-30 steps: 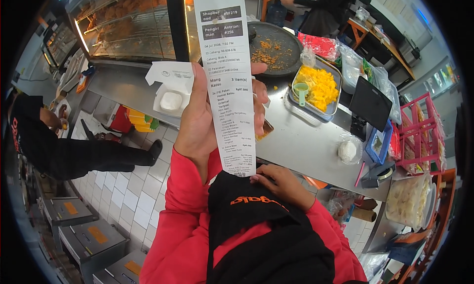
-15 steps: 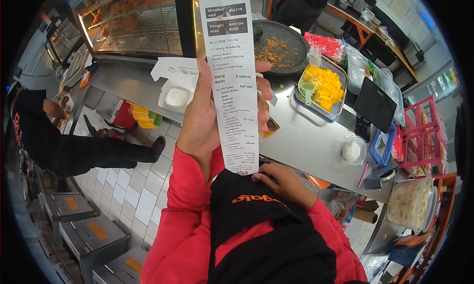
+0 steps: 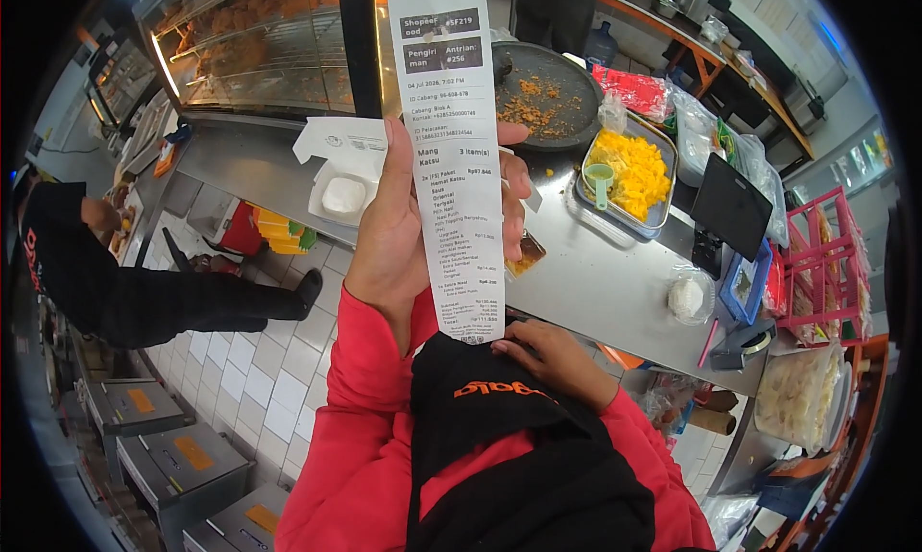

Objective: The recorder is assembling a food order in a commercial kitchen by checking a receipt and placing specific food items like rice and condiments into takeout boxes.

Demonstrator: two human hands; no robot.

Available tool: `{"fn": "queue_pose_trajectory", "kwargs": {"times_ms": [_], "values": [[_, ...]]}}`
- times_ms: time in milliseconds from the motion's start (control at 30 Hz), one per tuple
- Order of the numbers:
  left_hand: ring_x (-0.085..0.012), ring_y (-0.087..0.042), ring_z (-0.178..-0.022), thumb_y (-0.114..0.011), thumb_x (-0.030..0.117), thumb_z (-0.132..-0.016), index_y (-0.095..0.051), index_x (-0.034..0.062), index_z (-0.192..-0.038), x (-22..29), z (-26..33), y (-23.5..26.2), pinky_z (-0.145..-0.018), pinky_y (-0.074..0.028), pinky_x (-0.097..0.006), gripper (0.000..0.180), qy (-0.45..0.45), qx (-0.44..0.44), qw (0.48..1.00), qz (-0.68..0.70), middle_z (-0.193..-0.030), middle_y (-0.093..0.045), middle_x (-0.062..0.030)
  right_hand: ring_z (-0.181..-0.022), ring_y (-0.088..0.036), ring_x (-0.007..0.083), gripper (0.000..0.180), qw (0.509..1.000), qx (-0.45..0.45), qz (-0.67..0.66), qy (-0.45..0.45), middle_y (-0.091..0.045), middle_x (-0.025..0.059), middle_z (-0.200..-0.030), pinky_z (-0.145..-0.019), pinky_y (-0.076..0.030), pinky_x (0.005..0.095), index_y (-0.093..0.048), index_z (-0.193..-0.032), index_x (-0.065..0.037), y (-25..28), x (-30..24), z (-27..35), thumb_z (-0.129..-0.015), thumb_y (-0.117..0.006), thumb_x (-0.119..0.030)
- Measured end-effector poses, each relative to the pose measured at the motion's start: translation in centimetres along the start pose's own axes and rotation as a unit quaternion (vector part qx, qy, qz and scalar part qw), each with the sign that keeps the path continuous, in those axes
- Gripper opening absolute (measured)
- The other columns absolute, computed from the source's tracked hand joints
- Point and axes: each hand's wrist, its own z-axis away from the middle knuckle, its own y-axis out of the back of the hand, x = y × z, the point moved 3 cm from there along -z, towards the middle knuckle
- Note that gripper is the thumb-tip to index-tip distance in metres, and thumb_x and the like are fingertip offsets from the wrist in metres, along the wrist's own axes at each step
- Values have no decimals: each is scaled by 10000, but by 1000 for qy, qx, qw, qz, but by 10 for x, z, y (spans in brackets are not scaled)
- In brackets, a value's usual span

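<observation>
A long white printed receipt [image 3: 451,187] hangs upright before me, with dark header blocks at its top. My left hand [image 3: 381,230] is closed on it from behind, thumb at its left edge and fingertips showing past its right edge. Low down, my right hand [image 3: 557,360] has its fingers bent at the receipt's bottom right corner, in front of my black apron [image 3: 538,437]. Beyond my left hand, an open white takeaway box [image 3: 336,163] holds a white rice mound [image 3: 343,196]. The receipt hides part of the counter.
The steel counter [image 3: 586,274] carries a dark round pan [image 3: 567,110] with crumbs, a tray of yellow food [image 3: 629,178] with a green scoop [image 3: 598,180], a tablet [image 3: 730,206] and a wrapped rice mound [image 3: 686,299]. A co-worker [image 3: 106,264] stands left, near a glass display cabinet [image 3: 250,43].
My hands and the receipt stay nearly still. A dark-clothed person in the background at the top has shifted left, uncovering a blue water jug.
</observation>
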Motion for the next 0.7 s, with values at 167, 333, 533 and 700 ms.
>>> {"fn": "queue_pose_trajectory", "kwargs": {"times_ms": [167, 333, 533, 700], "values": [[-227, -615, -619, -146, 629, -940, -441, -80, -1259, -4, -5, 3, -566, -527, -327, 831, 5, 3, 1000, -14, -879, -607, -155, -794, -594, 299, 206, 1000, 1, 4, -19, -621, 126, -830, -712, -453, 377, -626, -928, -48, 2, 3, 0, -914, -574, -246], [-227, -616, -642, -159, 648, -930, -439, -74, -1263, -1, -5, 5, -569, -527, -326, 843, 6, -8, 1000, -14, -891, -603, -153, -798, -609, 288, 202, 1000, -2, 5, -25, -642, 121, -870, -717, -468, 363, -633, -967, -54, 2, 9, 0, -912, -580, -241], [-211, -538, -650, -187, 617, -951, -429, -38, -1305, 5, 2, 21, -505, -480, -330, 783, -19, 33, 999, -31, -895, -519, -119, -749, -618, 238, 141, 977, 190, 23, -92, -645, 101, -849, -692, -501, 320, -628, -974, -75, 56, 68, -18, -878, -592, -173], [-188, -555, -691, -224, 652, -927, -451, -22, -1275, -1, 7, 34, -532, -482, -309, 792, -12, 36, 995, -88, -909, -542, -110, -762, -614, 257, 202, 876, 423, 199, -117, -664, 109, -861, -647, -481, 375, -650, -911, -53, 141, 154, -63, -875, -617, -248]]}}
